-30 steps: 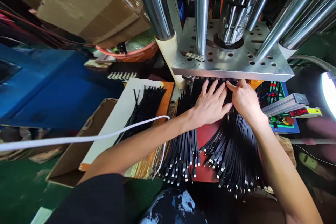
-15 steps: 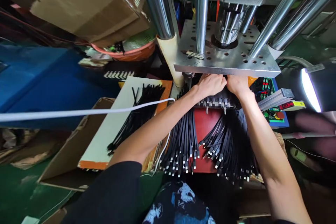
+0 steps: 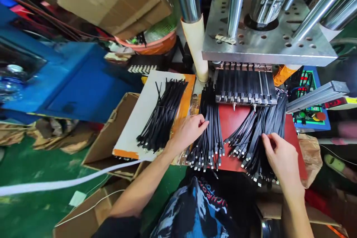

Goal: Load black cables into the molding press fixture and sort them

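My left hand (image 3: 190, 129) is curled closed, its fingertips at the left edge of the middle bundle of flat black cables (image 3: 208, 134). Whether it holds a cable is hidden. The thumb and forefinger of my right hand (image 3: 283, 158) are bent together in a pinch over the right cable bundle (image 3: 259, 137); what they grip, if anything, I cannot make out. Both bundles show silvery plug ends toward me. Beyond my hands, a black fixture block (image 3: 245, 85) holds several black cables side by side, their plugs along its front edge.
A thick metal press plate (image 3: 267, 54) hangs above the block between steel rods. At left, more black cables (image 3: 164, 115) lie on a white board (image 3: 134, 119). A button panel (image 3: 312, 117) stands at right. A white cord (image 3: 69, 184) crosses the lower left.
Both hands have come back from under the press plate toward me and moved apart, uncovering the fixture block with its row of cables. The view has shifted too.
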A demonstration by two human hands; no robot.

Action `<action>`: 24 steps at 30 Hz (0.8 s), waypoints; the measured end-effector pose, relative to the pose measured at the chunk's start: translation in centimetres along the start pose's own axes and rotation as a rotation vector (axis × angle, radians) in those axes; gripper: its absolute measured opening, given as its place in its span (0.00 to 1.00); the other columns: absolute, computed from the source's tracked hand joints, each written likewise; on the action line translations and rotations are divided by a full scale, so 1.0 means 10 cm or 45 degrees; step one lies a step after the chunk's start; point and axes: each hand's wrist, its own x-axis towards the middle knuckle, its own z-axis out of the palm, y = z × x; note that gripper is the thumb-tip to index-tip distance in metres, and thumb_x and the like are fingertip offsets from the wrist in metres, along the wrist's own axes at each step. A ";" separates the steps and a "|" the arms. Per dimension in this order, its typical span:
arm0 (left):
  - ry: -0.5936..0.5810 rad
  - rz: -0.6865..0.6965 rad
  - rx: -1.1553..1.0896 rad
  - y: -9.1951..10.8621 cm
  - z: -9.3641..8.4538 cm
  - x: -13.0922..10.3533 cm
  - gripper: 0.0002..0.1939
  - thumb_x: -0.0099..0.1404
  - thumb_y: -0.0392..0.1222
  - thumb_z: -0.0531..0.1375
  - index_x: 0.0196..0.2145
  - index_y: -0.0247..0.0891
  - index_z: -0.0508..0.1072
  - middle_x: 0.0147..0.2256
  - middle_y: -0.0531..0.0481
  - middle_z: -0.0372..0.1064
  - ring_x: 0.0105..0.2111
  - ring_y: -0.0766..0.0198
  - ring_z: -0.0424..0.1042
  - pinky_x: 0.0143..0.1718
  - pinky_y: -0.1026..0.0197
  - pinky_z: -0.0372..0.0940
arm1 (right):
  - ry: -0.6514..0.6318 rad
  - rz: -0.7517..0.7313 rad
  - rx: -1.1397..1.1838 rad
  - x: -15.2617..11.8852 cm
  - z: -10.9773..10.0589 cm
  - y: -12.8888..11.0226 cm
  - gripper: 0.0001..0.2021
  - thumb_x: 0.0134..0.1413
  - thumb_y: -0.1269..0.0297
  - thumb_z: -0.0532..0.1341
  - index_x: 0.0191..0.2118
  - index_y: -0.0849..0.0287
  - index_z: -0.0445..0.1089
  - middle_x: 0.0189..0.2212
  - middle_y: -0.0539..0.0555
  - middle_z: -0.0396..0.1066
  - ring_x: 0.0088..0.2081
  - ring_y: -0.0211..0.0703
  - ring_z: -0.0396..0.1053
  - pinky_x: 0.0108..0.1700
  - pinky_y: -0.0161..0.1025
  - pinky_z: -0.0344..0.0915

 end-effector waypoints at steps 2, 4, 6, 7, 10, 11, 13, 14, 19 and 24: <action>0.027 0.016 -0.207 -0.02 -0.06 0.02 0.17 0.75 0.49 0.60 0.29 0.39 0.71 0.26 0.55 0.70 0.27 0.65 0.67 0.32 0.62 0.57 | 0.077 0.042 0.105 0.01 -0.05 0.03 0.21 0.71 0.44 0.56 0.33 0.52 0.75 0.26 0.55 0.76 0.27 0.52 0.70 0.33 0.44 0.57; 0.032 0.032 -0.391 0.00 -0.12 0.00 0.19 0.73 0.52 0.62 0.27 0.39 0.69 0.23 0.57 0.67 0.25 0.66 0.64 0.30 0.62 0.55 | 0.182 0.070 0.229 -0.04 -0.12 0.02 0.20 0.68 0.43 0.60 0.34 0.53 0.77 0.28 0.55 0.77 0.28 0.52 0.71 0.34 0.45 0.60; -0.012 0.033 -0.604 0.07 -0.15 -0.07 0.22 0.72 0.55 0.62 0.26 0.39 0.68 0.22 0.58 0.63 0.23 0.68 0.62 0.29 0.63 0.55 | 0.244 0.072 0.443 -0.17 -0.20 -0.05 0.18 0.66 0.44 0.63 0.35 0.53 0.78 0.27 0.54 0.76 0.27 0.50 0.70 0.33 0.45 0.62; -0.048 0.030 -0.707 0.12 -0.15 -0.11 0.23 0.73 0.57 0.61 0.26 0.39 0.68 0.21 0.59 0.62 0.23 0.68 0.62 0.28 0.63 0.55 | 0.230 0.054 0.581 -0.24 -0.24 -0.11 0.17 0.66 0.45 0.64 0.35 0.52 0.78 0.26 0.52 0.74 0.25 0.48 0.68 0.30 0.44 0.61; -0.059 0.034 -0.819 0.29 -0.12 -0.22 0.23 0.74 0.57 0.59 0.26 0.39 0.70 0.20 0.59 0.61 0.22 0.68 0.62 0.28 0.64 0.57 | 0.088 -0.090 0.901 -0.45 -0.31 -0.36 0.12 0.68 0.52 0.65 0.34 0.52 0.77 0.23 0.49 0.69 0.23 0.42 0.63 0.25 0.40 0.56; -0.023 0.052 -0.785 0.33 -0.11 -0.23 0.22 0.74 0.55 0.59 0.26 0.39 0.71 0.20 0.58 0.62 0.23 0.68 0.62 0.29 0.63 0.57 | 0.047 -0.157 0.946 -0.50 -0.31 -0.45 0.12 0.69 0.55 0.65 0.33 0.53 0.77 0.24 0.48 0.69 0.23 0.41 0.63 0.24 0.39 0.55; 0.082 0.084 -0.673 0.38 -0.07 -0.25 0.22 0.74 0.51 0.59 0.24 0.38 0.71 0.22 0.56 0.65 0.25 0.68 0.62 0.31 0.63 0.57 | 0.003 -0.269 0.981 -0.56 -0.27 -0.61 0.12 0.69 0.60 0.64 0.31 0.54 0.75 0.24 0.48 0.68 0.24 0.39 0.62 0.26 0.38 0.56; 0.109 0.088 -0.642 0.38 -0.06 -0.25 0.22 0.73 0.51 0.60 0.24 0.37 0.71 0.22 0.56 0.65 0.25 0.68 0.62 0.32 0.63 0.57 | -0.009 -0.308 0.994 -0.57 -0.23 -0.69 0.13 0.70 0.61 0.64 0.31 0.54 0.74 0.24 0.48 0.67 0.24 0.38 0.62 0.26 0.37 0.56; -0.212 -0.014 -1.143 0.38 0.04 -0.34 0.22 0.71 0.58 0.63 0.30 0.37 0.77 0.21 0.56 0.67 0.21 0.68 0.66 0.26 0.64 0.60 | -0.117 -0.407 1.045 -0.56 0.00 -0.91 0.14 0.71 0.63 0.62 0.30 0.56 0.71 0.24 0.46 0.66 0.25 0.35 0.61 0.29 0.35 0.57; -0.340 0.004 -1.497 0.57 0.10 -0.62 0.21 0.69 0.57 0.65 0.29 0.36 0.76 0.23 0.55 0.67 0.20 0.69 0.65 0.23 0.65 0.60 | -0.483 -0.496 1.035 -0.59 -0.04 -0.88 0.15 0.72 0.62 0.61 0.30 0.57 0.72 0.25 0.47 0.68 0.27 0.35 0.63 0.31 0.34 0.59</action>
